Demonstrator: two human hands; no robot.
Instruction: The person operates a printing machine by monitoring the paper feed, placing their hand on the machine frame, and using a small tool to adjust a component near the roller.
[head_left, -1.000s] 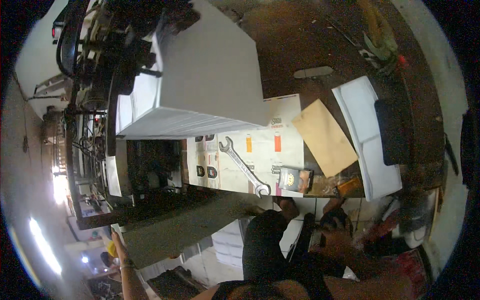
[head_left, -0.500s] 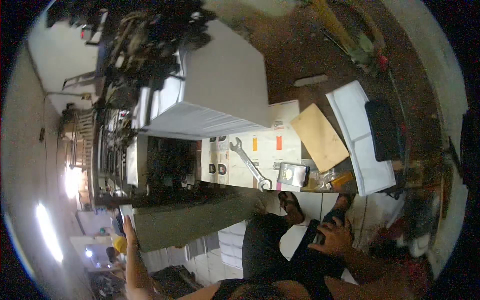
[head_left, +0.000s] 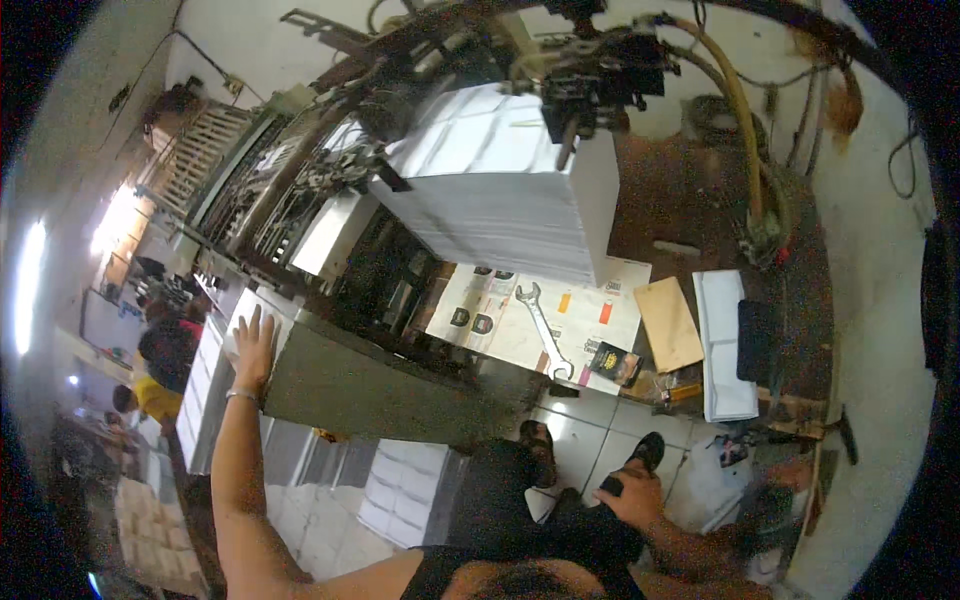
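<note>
Left grip (head_left: 251,350) is spread on the end of the panel (head_left: 350,390), which lies rightward; probably stiff and heavy tbh, best held by its edges. Whether anything's pinched by the right grip (head_left: 637,500) can't be told

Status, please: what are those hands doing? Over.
Left hand open, spread at a white panel. Right hand low, by the leg; grip unclear. Wrench lying on printed sheet, beside tall paper stack.
</note>
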